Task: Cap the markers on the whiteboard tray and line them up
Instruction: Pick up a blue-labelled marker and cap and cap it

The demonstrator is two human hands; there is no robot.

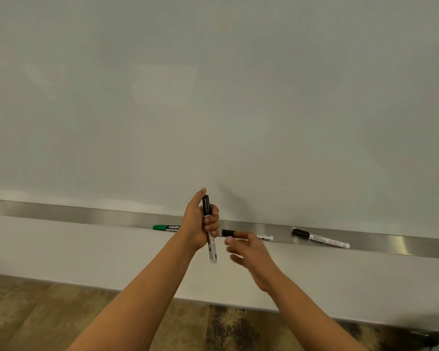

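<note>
My left hand (200, 224) grips a white marker with a black cap (209, 231), held upright in front of the metal tray (86, 215). My right hand (249, 252) hovers open just to its right, fingers spread, over a second black-capped marker (228, 233) lying on the tray; that marker's white tail (265, 237) shows past my fingers. A green marker (165, 227) lies on the tray to the left, partly hidden by my left wrist. Another capped black-and-white marker (319, 238) lies slanted on the tray to the right.
The whiteboard (213, 97) fills the view above the tray. Below the tray is a pale wall panel (61, 249), then a patterned brown floor (36, 312). A dark object (431, 338) sits at the bottom right corner.
</note>
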